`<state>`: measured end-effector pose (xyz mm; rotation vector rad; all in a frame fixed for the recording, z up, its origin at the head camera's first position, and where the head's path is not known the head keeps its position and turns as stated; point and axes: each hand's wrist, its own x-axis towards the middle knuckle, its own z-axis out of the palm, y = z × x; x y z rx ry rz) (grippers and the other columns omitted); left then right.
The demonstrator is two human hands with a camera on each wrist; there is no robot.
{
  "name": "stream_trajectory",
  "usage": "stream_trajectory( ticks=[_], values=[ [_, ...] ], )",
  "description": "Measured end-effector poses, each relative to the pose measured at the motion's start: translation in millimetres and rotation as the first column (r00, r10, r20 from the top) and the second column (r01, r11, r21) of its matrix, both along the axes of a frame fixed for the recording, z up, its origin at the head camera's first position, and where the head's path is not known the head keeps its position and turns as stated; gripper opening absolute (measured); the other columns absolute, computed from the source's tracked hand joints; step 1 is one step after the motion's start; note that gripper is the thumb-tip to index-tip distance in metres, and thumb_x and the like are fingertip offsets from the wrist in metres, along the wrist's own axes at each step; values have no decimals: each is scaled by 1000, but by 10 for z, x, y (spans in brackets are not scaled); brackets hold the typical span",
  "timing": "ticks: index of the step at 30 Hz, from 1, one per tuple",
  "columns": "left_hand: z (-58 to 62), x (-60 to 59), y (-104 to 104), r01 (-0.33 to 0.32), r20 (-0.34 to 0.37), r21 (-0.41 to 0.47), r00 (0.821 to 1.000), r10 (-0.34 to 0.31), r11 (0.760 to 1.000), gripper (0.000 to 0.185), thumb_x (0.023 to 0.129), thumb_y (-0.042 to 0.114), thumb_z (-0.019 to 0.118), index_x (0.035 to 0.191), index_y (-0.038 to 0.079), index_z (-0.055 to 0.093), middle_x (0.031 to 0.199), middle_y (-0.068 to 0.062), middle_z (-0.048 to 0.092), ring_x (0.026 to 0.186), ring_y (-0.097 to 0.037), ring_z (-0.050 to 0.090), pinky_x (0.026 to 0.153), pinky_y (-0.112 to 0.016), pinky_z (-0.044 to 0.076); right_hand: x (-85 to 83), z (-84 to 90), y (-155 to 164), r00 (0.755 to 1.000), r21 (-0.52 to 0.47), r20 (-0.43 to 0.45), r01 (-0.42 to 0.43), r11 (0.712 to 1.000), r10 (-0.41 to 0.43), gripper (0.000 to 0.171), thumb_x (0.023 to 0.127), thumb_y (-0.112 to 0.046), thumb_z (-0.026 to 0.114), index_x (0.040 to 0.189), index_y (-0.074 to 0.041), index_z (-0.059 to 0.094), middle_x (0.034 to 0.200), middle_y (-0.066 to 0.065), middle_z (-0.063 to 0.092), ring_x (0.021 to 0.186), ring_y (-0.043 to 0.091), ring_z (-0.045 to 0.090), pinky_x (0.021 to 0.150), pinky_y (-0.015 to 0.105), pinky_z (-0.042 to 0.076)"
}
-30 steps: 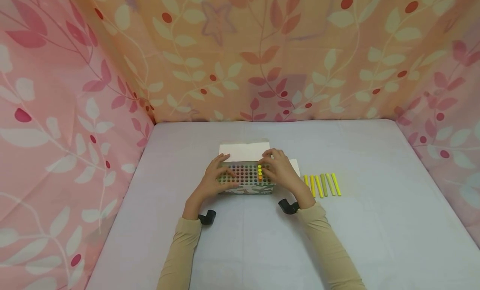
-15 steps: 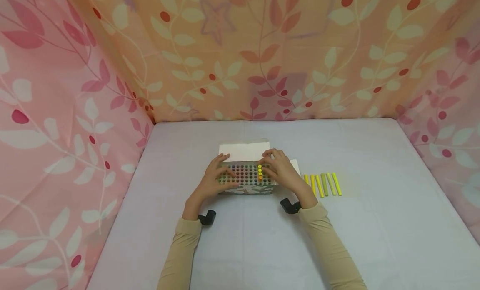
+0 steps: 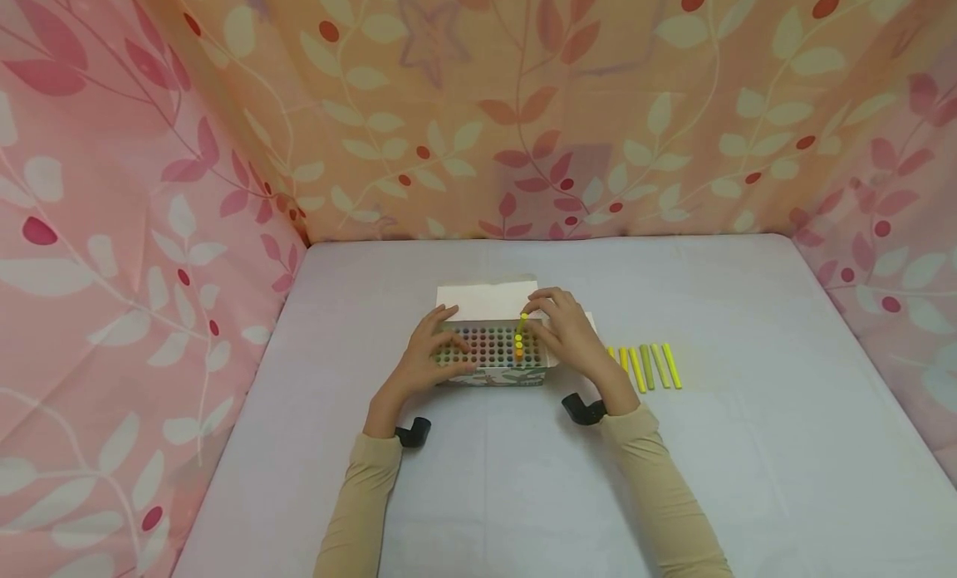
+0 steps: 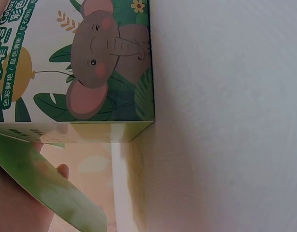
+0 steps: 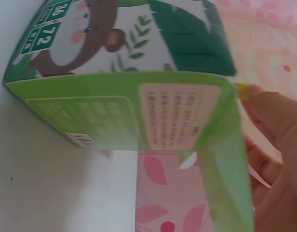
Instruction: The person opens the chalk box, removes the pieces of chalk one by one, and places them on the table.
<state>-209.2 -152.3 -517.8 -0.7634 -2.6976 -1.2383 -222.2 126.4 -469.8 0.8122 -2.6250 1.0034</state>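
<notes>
The yellow stick, one of many coloured sticks standing on end in the open box, rises partway out of its slot near the box's right end, pinched by the fingertips of the right hand; that is the head view, where the left hand lies with fingers spread flat on the box top, steadying it, and six more yellow and green sticks lie in a row on the table to the right. The step in hand looks like lifting this stick out; next it must come straight up until clear. The left wrist view shows only the box's elephant side. The right wrist view shows the green flap and the stick's tip at the fingers.
</notes>
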Motion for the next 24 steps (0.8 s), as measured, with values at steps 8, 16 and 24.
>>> stream_trajectory(
  ticks=[8, 16, 24],
  values=[
    [-7, -7, 12, 2, -30, 30, 1000, -1, 1000, 33, 71, 53, 74, 85, 23, 66, 149, 0, 30, 142, -25, 13, 106, -64, 15, 27, 137, 92, 997, -120, -46, 57, 991, -63, 15, 87, -19, 66, 99, -11, 61, 120, 8, 53, 115, 27, 45, 98, 50, 36],
    [10, -5, 14, -4, 15, 1, 1000, 4, 1000, 29, 72, 51, 74, 86, 27, 66, 150, 6, 27, 143, -23, 10, 109, -61, 13, 67, 287, 241, 988, -220, -107, 87, 972, -113, 15, 84, -14, 69, 97, -10, 63, 116, 9, 56, 114, 27, 47, 97, 49, 37],
    [-6, 14, -4, -15, 38, -3, 999, 15, 1000, 28, 72, 51, 74, 86, 28, 66, 150, 9, 26, 143, -17, 8, 110, -59, 13, 80, 367, 429, 976, -273, -129, 136, 952, -177, 13, 84, -12, 68, 96, -6, 63, 113, 11, 58, 112, 29, 50, 93, 51, 39]
  ],
)
